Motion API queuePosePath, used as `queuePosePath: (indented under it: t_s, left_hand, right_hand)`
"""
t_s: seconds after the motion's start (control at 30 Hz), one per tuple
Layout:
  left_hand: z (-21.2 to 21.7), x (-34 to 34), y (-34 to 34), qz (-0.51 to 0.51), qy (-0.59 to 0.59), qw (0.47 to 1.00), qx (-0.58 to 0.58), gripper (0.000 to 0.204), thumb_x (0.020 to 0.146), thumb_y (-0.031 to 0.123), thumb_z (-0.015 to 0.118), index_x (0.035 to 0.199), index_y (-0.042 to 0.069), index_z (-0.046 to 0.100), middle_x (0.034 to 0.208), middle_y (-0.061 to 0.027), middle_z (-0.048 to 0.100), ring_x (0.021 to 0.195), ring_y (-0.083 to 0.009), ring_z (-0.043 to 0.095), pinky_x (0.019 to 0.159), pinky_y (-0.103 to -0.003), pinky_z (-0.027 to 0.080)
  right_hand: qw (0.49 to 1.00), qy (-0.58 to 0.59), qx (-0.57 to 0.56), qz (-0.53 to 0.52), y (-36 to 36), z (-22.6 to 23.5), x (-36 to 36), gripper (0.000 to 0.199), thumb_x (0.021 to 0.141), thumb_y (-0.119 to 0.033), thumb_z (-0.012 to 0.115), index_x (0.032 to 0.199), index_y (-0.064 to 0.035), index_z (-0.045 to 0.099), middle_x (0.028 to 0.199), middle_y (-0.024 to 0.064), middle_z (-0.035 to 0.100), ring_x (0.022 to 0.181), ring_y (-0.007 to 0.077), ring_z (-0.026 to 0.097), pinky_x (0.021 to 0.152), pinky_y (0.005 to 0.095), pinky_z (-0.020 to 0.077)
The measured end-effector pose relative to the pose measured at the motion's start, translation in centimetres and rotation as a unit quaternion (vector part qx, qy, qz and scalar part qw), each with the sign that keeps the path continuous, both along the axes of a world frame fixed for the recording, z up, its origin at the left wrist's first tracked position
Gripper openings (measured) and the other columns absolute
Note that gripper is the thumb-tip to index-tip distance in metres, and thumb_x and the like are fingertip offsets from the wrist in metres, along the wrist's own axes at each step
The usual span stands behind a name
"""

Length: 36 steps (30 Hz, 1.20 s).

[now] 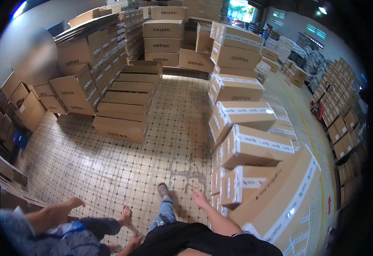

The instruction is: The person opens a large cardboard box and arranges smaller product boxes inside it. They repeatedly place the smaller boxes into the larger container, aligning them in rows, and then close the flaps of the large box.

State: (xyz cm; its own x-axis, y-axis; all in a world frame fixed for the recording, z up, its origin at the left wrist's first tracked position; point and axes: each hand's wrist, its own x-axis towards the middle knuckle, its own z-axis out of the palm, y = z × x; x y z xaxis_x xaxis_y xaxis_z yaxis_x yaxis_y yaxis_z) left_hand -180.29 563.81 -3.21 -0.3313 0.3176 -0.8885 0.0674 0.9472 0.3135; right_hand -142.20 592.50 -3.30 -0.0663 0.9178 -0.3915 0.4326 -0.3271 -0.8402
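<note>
While right hand (pixel 200 199) hangs near taped cartons (pixel 254 147) | grip unclear | carton row (pixel 126 97) on tiled floor (pixel 178 119) ahead-left

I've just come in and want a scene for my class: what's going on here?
The camera wearer's right hand holds nothing that shows, and is nearest the taped cartons stacked on the right. Their left hand can't be made out. A row of cartons stands ahead on the tiled floor; another person is partly visible at lower left.

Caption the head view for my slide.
Right hand above a tiled floor, beside stacked cartons sealed with white tape.
</note>
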Motion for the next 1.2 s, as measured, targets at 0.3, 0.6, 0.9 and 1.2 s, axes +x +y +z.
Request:
queuePosePath:
  t_s: [0.3, 0.6, 0.9, 1.2]
  left_hand:
    - [-5.6, -7.9, 35.5, -0.426, 0.158, 0.879, 0.146, 0.057, 0.09, 0.05, 0.059, 0.128, 0.006, 0.061, 0.122, -0.0232, 0.063, 0.117, -0.037, 0.058, 0.098, -0.045, 0.047]
    - [7.8, -11.4, 70.5, -0.109, 0.078, 0.927, 0.351, 0.049, 0.092, 0.035, 0.065, 0.125, -0.001, 0.06, 0.116, -0.0213, 0.068, 0.111, -0.0307, 0.065, 0.094, -0.037, 0.051]
    - [-4.5, -10.9, 67.2, -0.406, 0.116, 0.906, 0.028, 0.049, 0.094, 0.046, 0.052, 0.116, 0.004, 0.067, 0.104, -0.0238, 0.069, 0.102, -0.0363, 0.066, 0.092, -0.047, 0.05]
    - [-4.6, -9.8, 83.5, -0.007, 0.099, 0.995, 0.013, 0.043, 0.088, 0.036, 0.061, 0.104, -0.002, 0.071, 0.088, -0.0173, 0.072, 0.086, -0.0289, 0.069, 0.077, -0.041, 0.054]
  right_hand:
    - [0.919, -0.348, -0.172, 0.063, 4.3, -4.8, 16.9, 0.047, 0.09, -0.045, 0.059, 0.105, -0.0017, 0.07, 0.097, 0.0133, 0.072, 0.09, 0.0264, 0.068, 0.082, 0.0419, 0.0514]
    - [0.956, -0.183, -0.228, 0.001, 27.0, -7.1, 9.0, 0.04, 0.087, -0.038, 0.059, 0.101, -0.0037, 0.073, 0.106, 0.0215, 0.07, 0.098, 0.0395, 0.066, 0.083, 0.0437, 0.0511]
    - [0.953, -0.186, -0.143, 0.189, 56.3, -10.1, 5.9, 0.041, 0.087, -0.039, 0.058, 0.099, -0.0031, 0.073, 0.107, 0.0227, 0.069, 0.101, 0.0421, 0.065, 0.087, 0.0463, 0.0506]
    - [0.975, -0.205, -0.068, 0.058, 87.0, -3.8, -0.9, 0.044, 0.096, -0.031, 0.06, 0.127, 0.0, 0.057, 0.091, 0.0102, 0.069, 0.067, 0.0207, 0.061, 0.066, 0.0356, 0.0521]
